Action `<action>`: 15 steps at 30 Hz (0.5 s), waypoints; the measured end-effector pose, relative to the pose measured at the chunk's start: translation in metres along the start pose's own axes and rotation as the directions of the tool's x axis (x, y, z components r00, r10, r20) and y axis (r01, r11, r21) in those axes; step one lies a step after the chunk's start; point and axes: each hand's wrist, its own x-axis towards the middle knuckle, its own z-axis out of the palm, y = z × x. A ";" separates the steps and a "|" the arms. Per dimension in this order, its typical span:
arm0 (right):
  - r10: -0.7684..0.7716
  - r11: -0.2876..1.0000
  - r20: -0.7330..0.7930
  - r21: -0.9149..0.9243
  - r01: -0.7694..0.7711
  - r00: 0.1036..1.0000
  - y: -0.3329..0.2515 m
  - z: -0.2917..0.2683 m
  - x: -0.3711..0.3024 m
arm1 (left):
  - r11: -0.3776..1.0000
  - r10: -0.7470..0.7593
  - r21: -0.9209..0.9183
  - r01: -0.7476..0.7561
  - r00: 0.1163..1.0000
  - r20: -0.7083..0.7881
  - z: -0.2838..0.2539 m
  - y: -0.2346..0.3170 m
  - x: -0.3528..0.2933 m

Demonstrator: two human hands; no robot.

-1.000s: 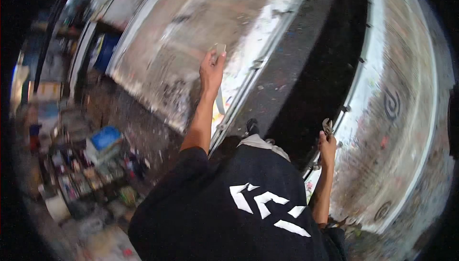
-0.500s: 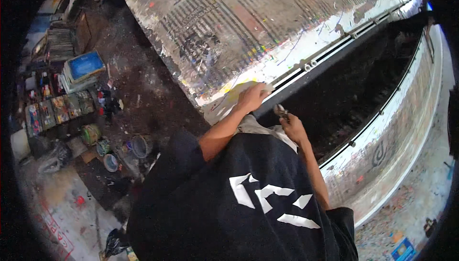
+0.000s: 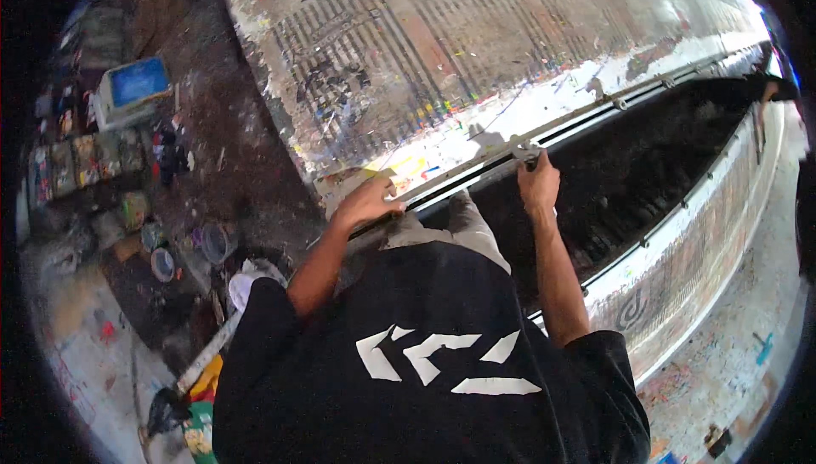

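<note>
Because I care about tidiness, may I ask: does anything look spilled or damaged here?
Yes. Near the left end of the upper long table, a ragged dark patch interrupts the regular dark stripes. On the grey floor at lower left, a red splotch stands out, possibly spilled paint.

Head-mtd fisheye cam, L of pair, facing down, close over black shirt (image 3: 425,294), wide FOV
</note>
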 end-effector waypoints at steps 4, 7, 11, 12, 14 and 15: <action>-0.172 0.980 0.138 -0.080 0.184 0.975 0.019 0.012 0.034 | 0.977 -0.208 -0.043 0.210 0.977 0.050 0.019 0.020 -0.021; -0.251 0.959 0.184 -0.087 0.270 0.950 0.015 0.025 0.039 | 0.930 -0.337 -0.189 0.315 0.936 -0.099 0.041 0.015 -0.035; -0.300 0.950 0.156 -0.038 0.310 0.941 0.017 0.026 0.042 | 0.805 -0.504 -0.446 0.391 0.848 -0.167 0.059 0.030 -0.046; -0.289 0.957 0.161 0.021 0.289 0.944 0.023 0.032 0.051 | 0.818 -0.515 -0.426 0.387 0.823 -0.240 0.061 0.038 -0.049; -0.254 0.967 0.177 0.055 0.248 0.951 0.019 0.030 0.050 | 0.839 -0.497 -0.397 0.372 0.820 -0.284 0.065 0.041 -0.054; -0.214 0.976 0.190 0.085 0.201 0.958 0.016 0.029 0.048 | 0.861 -0.473 -0.365 0.353 0.820 -0.323 0.066 0.042 -0.056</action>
